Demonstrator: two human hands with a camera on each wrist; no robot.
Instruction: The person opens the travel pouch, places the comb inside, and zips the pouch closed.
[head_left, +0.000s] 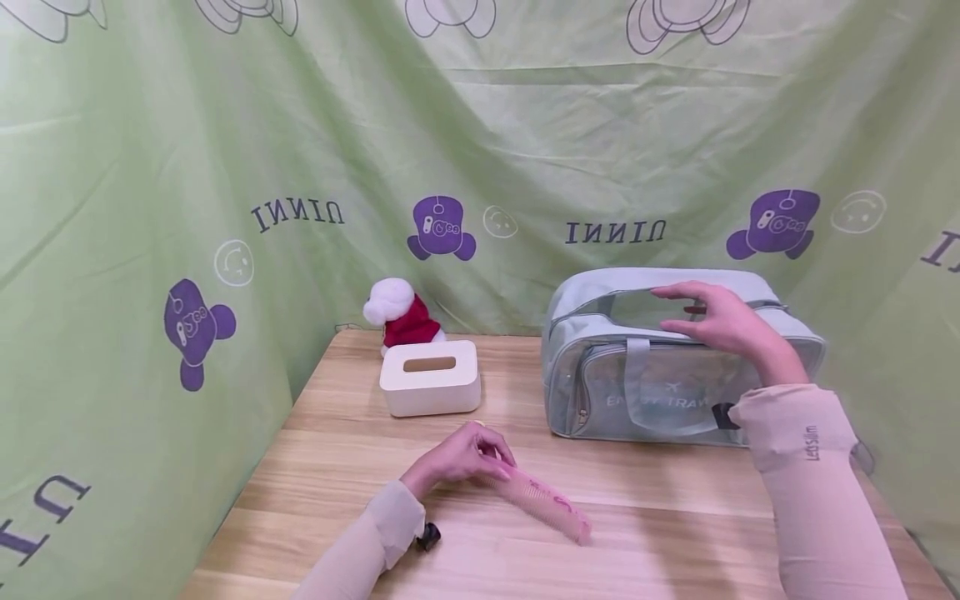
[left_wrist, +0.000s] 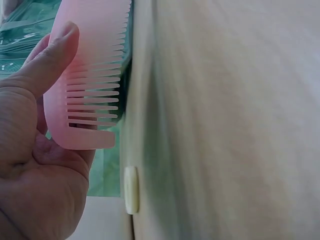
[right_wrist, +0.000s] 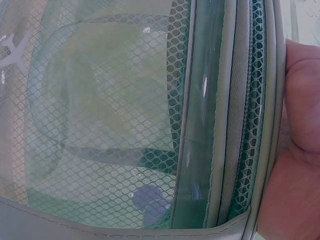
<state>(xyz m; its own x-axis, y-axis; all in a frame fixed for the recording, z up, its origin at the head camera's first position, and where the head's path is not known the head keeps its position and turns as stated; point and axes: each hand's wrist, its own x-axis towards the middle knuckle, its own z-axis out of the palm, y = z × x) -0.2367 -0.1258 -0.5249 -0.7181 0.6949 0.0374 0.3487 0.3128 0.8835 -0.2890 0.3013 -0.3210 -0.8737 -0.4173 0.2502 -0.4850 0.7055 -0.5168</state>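
Note:
A pink comb is pinched by its near end in my left hand, low over the wooden table and slanting down to the right. In the left wrist view, the thumb lies along the face of the comb, its teeth to the right. A pale green travel bag with see-through mesh panels stands at the right. Over its top opening, my right hand has thumb and fingers spread apart. The right wrist view shows the bag's mesh front and zip edge, with part of the palm beside them.
Left of the bag stands a white tissue box with a slot on top. Behind it sits a plush toy in white and red. A green printed curtain hangs around the table.

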